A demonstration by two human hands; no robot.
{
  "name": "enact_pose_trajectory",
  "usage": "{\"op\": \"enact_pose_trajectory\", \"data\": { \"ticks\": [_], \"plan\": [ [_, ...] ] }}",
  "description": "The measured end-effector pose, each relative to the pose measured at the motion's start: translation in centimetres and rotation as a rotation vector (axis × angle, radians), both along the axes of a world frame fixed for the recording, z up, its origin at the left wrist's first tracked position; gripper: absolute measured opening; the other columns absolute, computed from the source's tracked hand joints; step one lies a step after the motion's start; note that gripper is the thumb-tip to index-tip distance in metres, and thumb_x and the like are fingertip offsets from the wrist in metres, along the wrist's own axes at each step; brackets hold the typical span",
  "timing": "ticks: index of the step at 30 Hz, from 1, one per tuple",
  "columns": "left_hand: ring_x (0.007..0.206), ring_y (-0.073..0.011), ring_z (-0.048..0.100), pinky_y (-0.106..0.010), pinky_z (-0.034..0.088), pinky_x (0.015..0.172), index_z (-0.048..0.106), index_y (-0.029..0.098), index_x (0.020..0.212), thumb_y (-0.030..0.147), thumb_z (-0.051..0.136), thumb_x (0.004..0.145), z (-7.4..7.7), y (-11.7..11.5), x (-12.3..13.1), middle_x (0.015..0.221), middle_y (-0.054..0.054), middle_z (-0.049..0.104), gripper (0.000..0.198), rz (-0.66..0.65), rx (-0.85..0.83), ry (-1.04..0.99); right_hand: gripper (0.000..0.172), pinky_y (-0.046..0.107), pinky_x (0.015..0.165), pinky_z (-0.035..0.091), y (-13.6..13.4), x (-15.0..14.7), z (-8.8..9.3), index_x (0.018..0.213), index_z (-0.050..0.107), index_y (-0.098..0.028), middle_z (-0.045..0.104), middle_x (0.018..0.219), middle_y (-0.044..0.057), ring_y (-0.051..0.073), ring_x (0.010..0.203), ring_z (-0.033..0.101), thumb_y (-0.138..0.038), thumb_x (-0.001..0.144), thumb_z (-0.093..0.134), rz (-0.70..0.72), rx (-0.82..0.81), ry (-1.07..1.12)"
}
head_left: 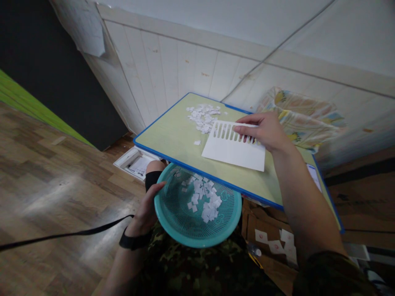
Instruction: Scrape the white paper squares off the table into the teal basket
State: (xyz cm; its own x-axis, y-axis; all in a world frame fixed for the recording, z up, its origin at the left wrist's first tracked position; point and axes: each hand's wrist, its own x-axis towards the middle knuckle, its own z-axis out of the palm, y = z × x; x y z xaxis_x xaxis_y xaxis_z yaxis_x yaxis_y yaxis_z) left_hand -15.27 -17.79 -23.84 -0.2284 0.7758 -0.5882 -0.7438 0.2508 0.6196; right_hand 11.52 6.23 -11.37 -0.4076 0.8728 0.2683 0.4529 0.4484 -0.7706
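My left hand (150, 207) grips the left rim of a round teal plastic basket (182, 236), which sits low in front of me, partly under the table edge. Many small white paper squares (210, 201) lie on the basket's bottom. Between the thumb and fingers of my right hand (262, 129) is the upper right part of a white card (233, 152) with a row of slots cut along its top. The card is over the light green tabletop (166, 131). Just left of it, a heap of small white paper pieces (203, 117) rests on the table.
A bin lined with patterned cloth (308, 119) stands by the wall at the table's back right. Below on the right are cardboard with loose printed cards (276, 246) and a bottle (254, 249). An open white box (131, 158) sits on the floor left of the table.
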Motion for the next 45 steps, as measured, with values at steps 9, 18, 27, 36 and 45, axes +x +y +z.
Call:
{"op": "enact_pose_trajectory", "data": {
  "ticks": [9, 18, 27, 36, 45],
  "plan": [
    [0.069, -0.0316, 0.081, -0.036, 0.068, 0.067, 0.077, 0.017, 0.072, 0.020, 0.071, 0.083, -0.1, -0.1, 0.0, 0.066, -0.009, 0.082, 0.013, -0.013, -0.011, 0.014, 0.035, 0.031, 0.042, 0.042, 2.0, 1.9, -0.3, 0.085, 0.082, -0.022, 0.071, 0.061, 0.004, 0.017, 0.047, 0.057, -0.049, 0.064, 0.090, -0.123, 0.047, 0.011],
    [0.064, -0.0316, 0.079, -0.038, 0.067, 0.067, 0.078, 0.015, 0.074, 0.023, 0.072, 0.083, -0.5, -0.1, -0.3, 0.068, -0.011, 0.082, 0.014, -0.002, -0.017, 0.026, 0.039, 0.035, 0.053, 0.054, 1.1, -1.3, -2.6, 0.095, 0.081, -0.019, 0.078, 0.080, 0.009, 0.024, 0.066, 0.070, -0.049, 0.069, 0.085, -0.199, 0.112, 0.106],
    [0.062, -0.0294, 0.078, -0.036, 0.066, 0.063, 0.080, 0.015, 0.081, 0.020, 0.068, 0.087, -0.3, -0.1, -0.1, 0.067, -0.010, 0.081, 0.015, 0.003, -0.016, 0.004, 0.035, 0.034, 0.050, 0.051, 0.3, -1.0, -1.7, 0.088, 0.081, -0.020, 0.076, 0.075, 0.008, 0.022, 0.060, 0.066, -0.048, 0.068, 0.087, -0.037, -0.001, 0.025],
    [0.054, -0.0250, 0.075, -0.033, 0.065, 0.059, 0.079, 0.017, 0.071, 0.022, 0.069, 0.089, -0.8, -0.1, -0.3, 0.065, -0.008, 0.081, 0.021, -0.014, 0.012, 0.019, 0.037, 0.033, 0.047, 0.048, 0.3, -1.0, -1.7, 0.091, 0.081, -0.019, 0.074, 0.072, 0.007, 0.021, 0.056, 0.064, -0.049, 0.069, 0.086, -0.031, -0.038, 0.041],
    [0.047, -0.0201, 0.070, -0.028, 0.063, 0.054, 0.080, 0.012, 0.069, 0.023, 0.066, 0.091, -0.8, -0.1, -0.4, 0.065, -0.010, 0.081, 0.028, -0.029, 0.029, 0.031, 0.041, 0.033, 0.051, 0.048, -0.1, -0.4, -0.5, 0.092, 0.082, -0.017, 0.075, 0.074, 0.008, 0.021, 0.061, 0.065, -0.051, 0.068, 0.087, -0.023, -0.027, -0.085]
  ]
}}
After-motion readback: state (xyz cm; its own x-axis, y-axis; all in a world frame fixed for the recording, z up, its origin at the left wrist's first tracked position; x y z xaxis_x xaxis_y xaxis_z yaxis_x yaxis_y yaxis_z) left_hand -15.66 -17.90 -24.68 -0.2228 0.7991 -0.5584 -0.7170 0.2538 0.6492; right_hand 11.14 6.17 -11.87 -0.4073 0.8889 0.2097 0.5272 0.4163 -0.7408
